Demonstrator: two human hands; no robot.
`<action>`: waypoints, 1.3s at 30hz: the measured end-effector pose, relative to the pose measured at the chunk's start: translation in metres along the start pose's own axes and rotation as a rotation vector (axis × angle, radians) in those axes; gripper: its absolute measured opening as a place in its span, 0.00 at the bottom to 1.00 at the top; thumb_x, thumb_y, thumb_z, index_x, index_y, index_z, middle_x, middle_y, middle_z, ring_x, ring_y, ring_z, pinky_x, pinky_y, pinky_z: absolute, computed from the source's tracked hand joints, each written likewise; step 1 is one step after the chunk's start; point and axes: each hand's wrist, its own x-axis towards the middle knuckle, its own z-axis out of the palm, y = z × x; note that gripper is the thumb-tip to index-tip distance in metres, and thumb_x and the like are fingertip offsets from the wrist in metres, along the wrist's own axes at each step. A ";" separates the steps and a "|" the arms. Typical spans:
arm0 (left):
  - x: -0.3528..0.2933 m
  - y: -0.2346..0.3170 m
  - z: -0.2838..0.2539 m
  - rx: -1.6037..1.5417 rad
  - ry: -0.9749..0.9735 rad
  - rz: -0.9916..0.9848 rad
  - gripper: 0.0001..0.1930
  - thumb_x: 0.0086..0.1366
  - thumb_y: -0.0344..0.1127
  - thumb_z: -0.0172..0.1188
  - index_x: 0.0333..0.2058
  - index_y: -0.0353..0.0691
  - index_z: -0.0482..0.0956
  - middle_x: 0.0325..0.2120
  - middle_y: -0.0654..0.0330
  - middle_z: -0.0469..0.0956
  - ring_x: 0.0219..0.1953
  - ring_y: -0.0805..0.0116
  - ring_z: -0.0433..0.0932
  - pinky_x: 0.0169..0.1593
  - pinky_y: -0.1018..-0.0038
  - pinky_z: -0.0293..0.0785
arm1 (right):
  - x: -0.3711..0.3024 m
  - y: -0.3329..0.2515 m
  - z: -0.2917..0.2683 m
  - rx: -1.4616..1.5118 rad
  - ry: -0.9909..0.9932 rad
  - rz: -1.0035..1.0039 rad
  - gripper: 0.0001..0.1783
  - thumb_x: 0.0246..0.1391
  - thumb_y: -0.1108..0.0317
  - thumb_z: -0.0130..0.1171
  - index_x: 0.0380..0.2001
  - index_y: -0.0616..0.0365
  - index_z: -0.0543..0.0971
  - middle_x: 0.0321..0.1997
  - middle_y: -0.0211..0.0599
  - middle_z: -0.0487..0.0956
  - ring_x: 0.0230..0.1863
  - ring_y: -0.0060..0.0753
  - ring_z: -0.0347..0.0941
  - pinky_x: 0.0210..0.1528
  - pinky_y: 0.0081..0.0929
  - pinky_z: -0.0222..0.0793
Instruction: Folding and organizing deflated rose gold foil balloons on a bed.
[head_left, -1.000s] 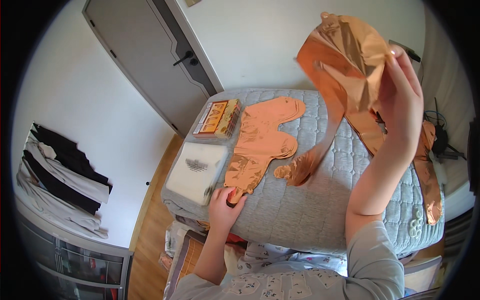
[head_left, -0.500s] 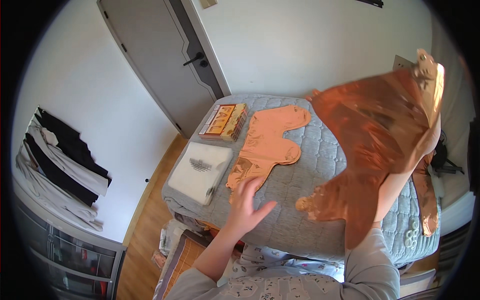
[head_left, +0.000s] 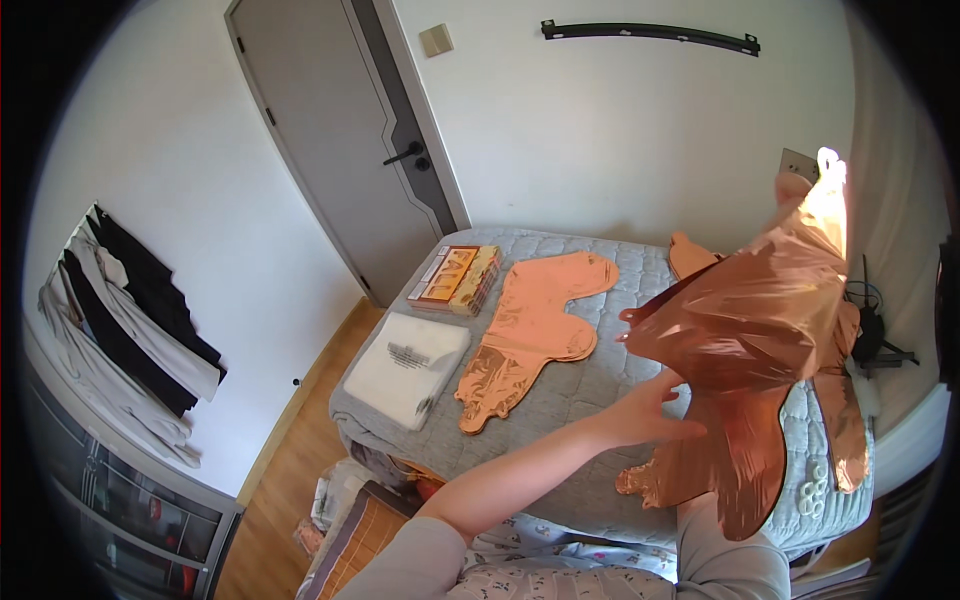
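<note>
A deflated rose-gold foil balloon [head_left: 745, 330] hangs crumpled above the bed's right half. My right hand [head_left: 793, 187] grips it near the top; foil hides most of that hand and forearm. My left hand [head_left: 655, 408] reaches across to the balloon's left edge with fingers apart and nothing held; whether it touches the foil I cannot tell. Left of it a stack of flat foil balloons [head_left: 545, 310] with rounded lobes lies on the grey quilt. More foil [head_left: 690, 257] shows behind the raised balloon, and another flat foil piece [head_left: 842, 425] rests to its right.
A grey quilted bed [head_left: 560, 470] bears a white plastic-wrapped packet [head_left: 405, 365] and a stack of printed packs [head_left: 453, 278] on the left. White rings [head_left: 812, 492] lie at the right front. A black device [head_left: 875, 335] stands far right. Clothes [head_left: 140, 310] hang left.
My left hand has moved right from beside the flat stack to the raised balloon. The raised balloon has folded over and its upper part has come lower. The view has tilted up slightly.
</note>
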 end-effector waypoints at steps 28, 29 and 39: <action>-0.083 0.011 -0.244 0.081 0.665 -0.454 0.24 0.70 0.28 0.60 0.64 0.37 0.70 0.50 0.60 0.81 0.49 0.74 0.79 0.52 0.71 0.77 | 0.018 0.188 -0.238 -0.787 0.490 0.482 0.28 0.71 0.54 0.54 0.64 0.63 0.69 0.54 0.38 0.79 0.51 0.34 0.79 0.51 0.35 0.77; -0.071 -0.002 -0.246 0.193 0.633 -0.475 0.24 0.70 0.28 0.60 0.63 0.35 0.70 0.51 0.58 0.80 0.50 0.73 0.79 0.53 0.72 0.77 | 0.012 0.190 -0.256 -0.896 0.442 0.444 0.31 0.70 0.54 0.55 0.67 0.64 0.67 0.59 0.41 0.78 0.56 0.37 0.79 0.54 0.35 0.77; -0.107 -0.057 -0.277 0.787 0.702 -0.360 0.31 0.66 0.33 0.64 0.67 0.37 0.67 0.52 0.44 0.81 0.54 0.53 0.81 0.57 0.64 0.75 | 0.015 0.211 -0.216 -1.358 0.394 0.391 0.29 0.63 0.64 0.57 0.66 0.60 0.72 0.65 0.50 0.77 0.65 0.47 0.75 0.65 0.38 0.70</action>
